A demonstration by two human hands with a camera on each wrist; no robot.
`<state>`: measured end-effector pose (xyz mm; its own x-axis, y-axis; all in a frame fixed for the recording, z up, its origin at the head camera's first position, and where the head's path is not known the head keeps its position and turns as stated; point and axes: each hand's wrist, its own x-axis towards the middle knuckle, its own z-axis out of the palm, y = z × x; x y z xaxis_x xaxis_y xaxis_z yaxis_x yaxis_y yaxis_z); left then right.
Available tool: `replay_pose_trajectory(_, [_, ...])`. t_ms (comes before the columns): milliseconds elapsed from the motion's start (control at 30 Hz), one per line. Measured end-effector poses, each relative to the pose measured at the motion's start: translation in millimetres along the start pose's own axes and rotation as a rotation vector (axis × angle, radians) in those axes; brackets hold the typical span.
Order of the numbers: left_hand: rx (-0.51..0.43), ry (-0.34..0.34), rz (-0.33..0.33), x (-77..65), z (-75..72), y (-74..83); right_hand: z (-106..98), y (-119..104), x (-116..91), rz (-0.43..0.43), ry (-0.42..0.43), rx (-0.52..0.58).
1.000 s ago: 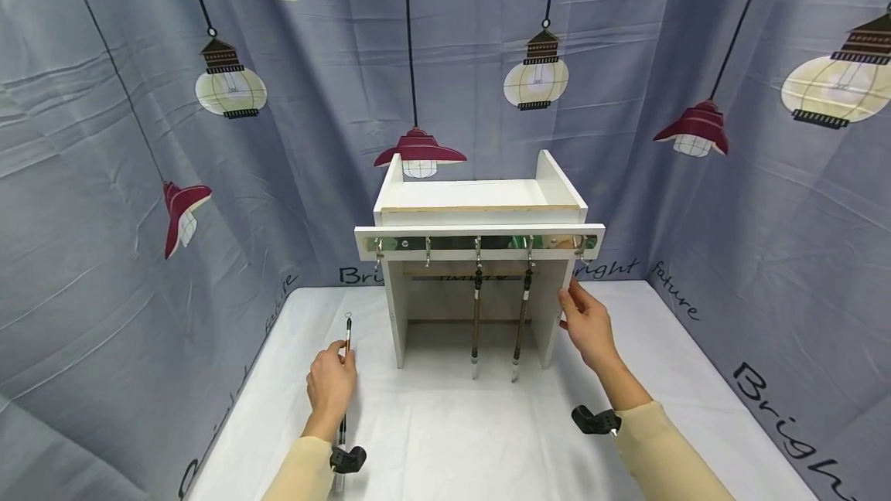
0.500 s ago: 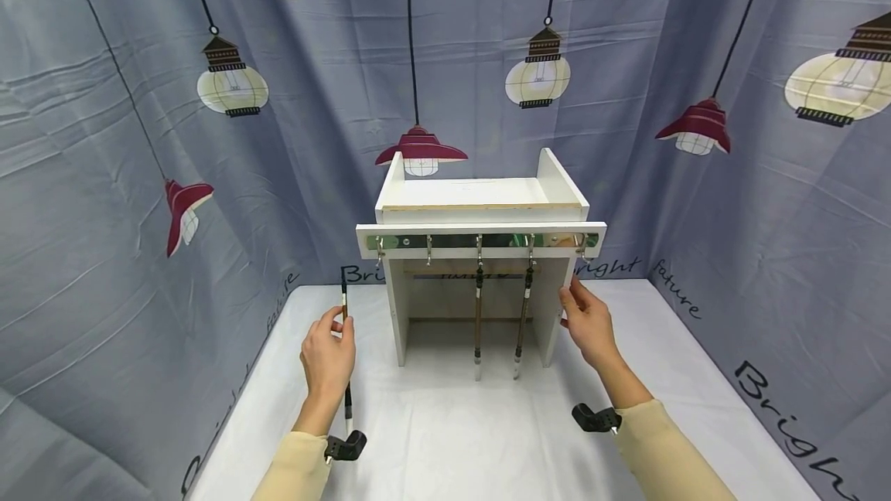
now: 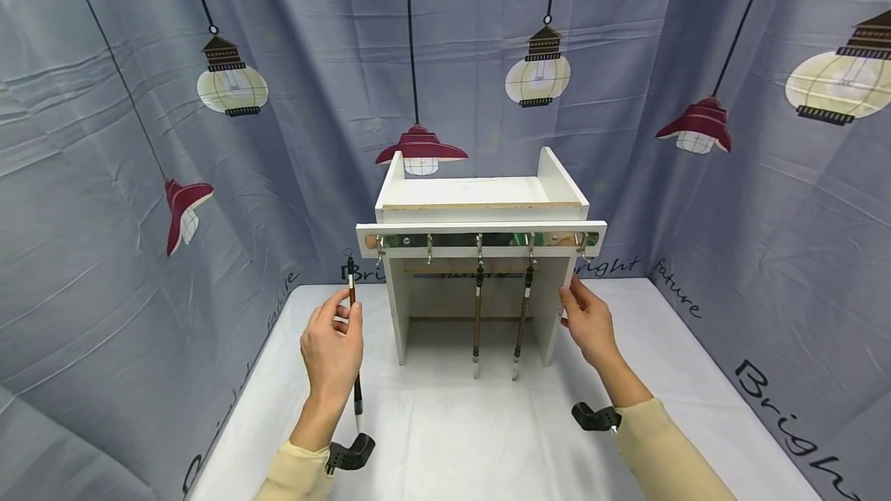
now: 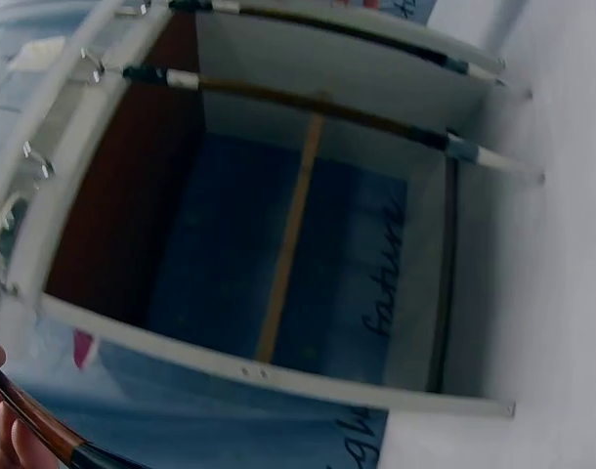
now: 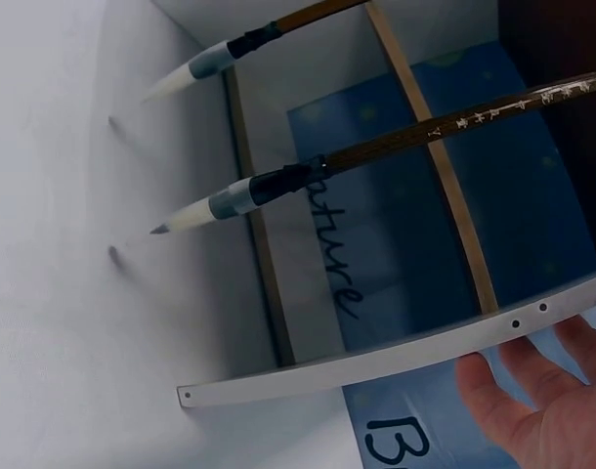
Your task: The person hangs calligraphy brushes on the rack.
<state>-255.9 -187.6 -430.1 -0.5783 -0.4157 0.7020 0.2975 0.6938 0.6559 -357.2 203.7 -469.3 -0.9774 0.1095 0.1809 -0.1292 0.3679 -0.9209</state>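
My left hand [image 3: 331,346] pinches a calligraphy brush [image 3: 352,294] by its brown handle, left of a white wooden rack [image 3: 480,215]. The brush stands nearly upright, hanging loop on top, pale bristles low by the wrist. In the left wrist view, its handle [image 4: 34,422] shows between thumb and fingers at the lower left corner. My right hand [image 3: 588,325] touches the rack's right side panel; in the right wrist view its fingertips [image 5: 486,376] lie at the panel's outer side. Two similar brushes [image 3: 477,315] hang bristles down from the rack's hooks.
The rack's front rail [image 3: 452,241] carries several metal hooks; the two at the left bear nothing. A white cloth [image 3: 459,439] covers the table. Printed grey-blue curtains [image 3: 313,138] enclose the back and sides.
My left hand has raised the brush from low by the table to upright, its loop now near rail height, and shifted slightly right. The right hand stays at the panel.
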Motion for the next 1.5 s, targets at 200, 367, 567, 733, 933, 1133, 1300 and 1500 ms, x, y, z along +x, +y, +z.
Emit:
replay_pose_trajectory(200, [-0.057, 0.007, 0.061, -7.0, -0.9, 20.5, -0.1, 1.1, -0.2, -0.003, 0.001, -0.011])
replay_pose_trajectory(367, [-0.083, -0.006, 0.106, -12.6, 3.6, 32.9, -0.6, 1.9, 0.5, -0.013, 0.004, -0.010])
replay_pose_trajectory(567, [-0.107, -0.033, 0.134, -21.5, 11.2, 45.5, -0.5, 2.0, 0.3, -0.003, -0.002, -0.009])
replay_pose_trajectory(733, [-0.134, -0.066, 0.146, -28.0, 18.3, 54.3, -0.7, 0.8, 0.6, 0.007, -0.005, -0.005])
replay_pose_trajectory(933, [-0.160, -0.104, 0.146, -37.0, 26.9, 60.0, -0.5, 0.6, 0.7, 0.017, -0.016, 0.003])
replay_pose_trajectory(1133, [-0.161, -0.126, 0.151, -42.2, 35.2, 60.5, -0.5, 0.8, 1.1, 0.010, -0.004, 0.001])
replay_pose_trajectory(1300, [-0.145, -0.145, 0.139, -45.4, 40.9, 57.1, 0.2, 0.7, 0.3, 0.011, -0.002, 0.004])
replay_pose_trajectory(1500, [-0.133, -0.159, 0.124, -45.9, 45.6, 53.2, 0.4, 0.7, -0.9, 0.018, -0.005, 0.007])
